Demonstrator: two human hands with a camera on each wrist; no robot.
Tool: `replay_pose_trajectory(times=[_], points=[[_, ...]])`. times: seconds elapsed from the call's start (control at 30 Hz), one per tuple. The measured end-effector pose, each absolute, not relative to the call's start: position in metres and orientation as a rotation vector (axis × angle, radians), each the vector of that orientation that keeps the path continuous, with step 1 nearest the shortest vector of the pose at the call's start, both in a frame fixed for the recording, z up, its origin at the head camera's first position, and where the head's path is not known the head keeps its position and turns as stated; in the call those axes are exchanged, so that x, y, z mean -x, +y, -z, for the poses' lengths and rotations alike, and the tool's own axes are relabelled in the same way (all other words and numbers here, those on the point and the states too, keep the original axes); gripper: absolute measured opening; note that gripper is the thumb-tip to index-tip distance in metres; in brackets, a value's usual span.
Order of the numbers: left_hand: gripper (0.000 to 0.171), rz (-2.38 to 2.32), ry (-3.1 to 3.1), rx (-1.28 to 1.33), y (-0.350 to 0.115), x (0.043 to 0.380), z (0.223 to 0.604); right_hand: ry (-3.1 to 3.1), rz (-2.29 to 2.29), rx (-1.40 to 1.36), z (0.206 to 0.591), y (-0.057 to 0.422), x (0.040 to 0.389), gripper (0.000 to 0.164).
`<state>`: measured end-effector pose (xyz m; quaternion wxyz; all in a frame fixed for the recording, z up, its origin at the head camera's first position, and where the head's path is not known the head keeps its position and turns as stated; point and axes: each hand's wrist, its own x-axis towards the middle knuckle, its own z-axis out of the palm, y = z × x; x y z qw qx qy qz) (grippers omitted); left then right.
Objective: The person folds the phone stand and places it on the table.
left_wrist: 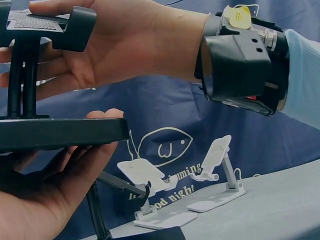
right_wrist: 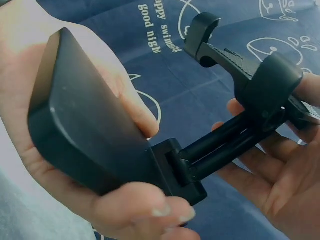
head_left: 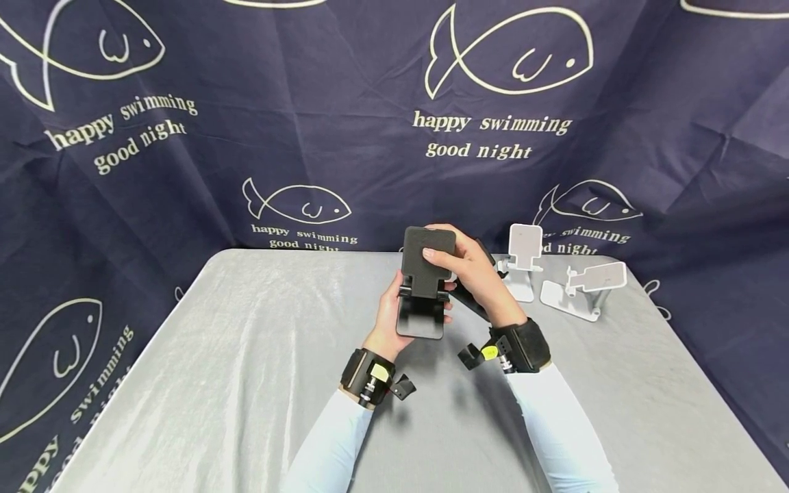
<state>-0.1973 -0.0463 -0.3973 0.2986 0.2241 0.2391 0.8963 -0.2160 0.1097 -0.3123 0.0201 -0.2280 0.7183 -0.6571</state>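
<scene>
A black folding phone stand (head_left: 419, 267) is held up above the table by both hands. My left hand (head_left: 387, 318) grips the thick rectangular base (left_wrist: 60, 134), fingers wrapped around its far side. My right hand (head_left: 477, 274) holds the cradle plate, its thumb on the plate's face and its other fingers loosely bent behind. Two hooked lips (right_wrist: 275, 82) stick out at the plate's lower end. Twin black struts (right_wrist: 217, 145) join cradle and base, plainly seen unfolded in both wrist views.
Two white phone stands (head_left: 525, 246) (head_left: 582, 287) stand unfolded at the table's back right. Another black stand (head_left: 470, 301) is partly hidden behind my right hand. A grey cloth covers the table (head_left: 277, 383); a dark blue fish-print curtain (head_left: 370, 137) hangs behind.
</scene>
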Motion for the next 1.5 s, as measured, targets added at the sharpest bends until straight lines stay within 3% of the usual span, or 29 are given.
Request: replay_pose_trajectory(times=[0.13,0.2,0.4,0.5,0.6,0.83,0.97,1.5], points=[[0.067,-2.381,0.638,-0.596,-0.047,0.197,0.398,2.206,2.023,0.769,0.311,0.111,0.217,0.041],[0.068,-2.385,0.644,-0.577,-0.047,0.196,0.398,2.184,2.031,0.815,0.311,0.111,0.218,0.051],[0.067,-2.446,0.674,-0.45,-0.048,0.196,0.395,2.276,1.954,0.914,0.312,0.109,0.223,0.122],[0.065,-2.476,0.706,-0.396,-0.047,0.195,0.394,2.285,1.873,0.914,0.314,0.105,0.223,0.137],[0.064,-2.487,0.726,-0.382,-0.048,0.195,0.393,2.221,1.843,0.913,0.311,0.1,0.218,0.135],[0.064,-2.498,0.717,-0.371,-0.048,0.196,0.395,2.21,1.816,0.888,0.306,0.095,0.212,0.092],[0.066,-2.503,0.707,-0.362,-0.047,0.197,0.396,2.253,1.821,0.8,0.318,0.096,0.219,0.078],[0.062,-2.502,0.712,-0.386,-0.045,0.195,0.398,2.464,1.828,0.775,0.335,0.094,0.232,0.07]])
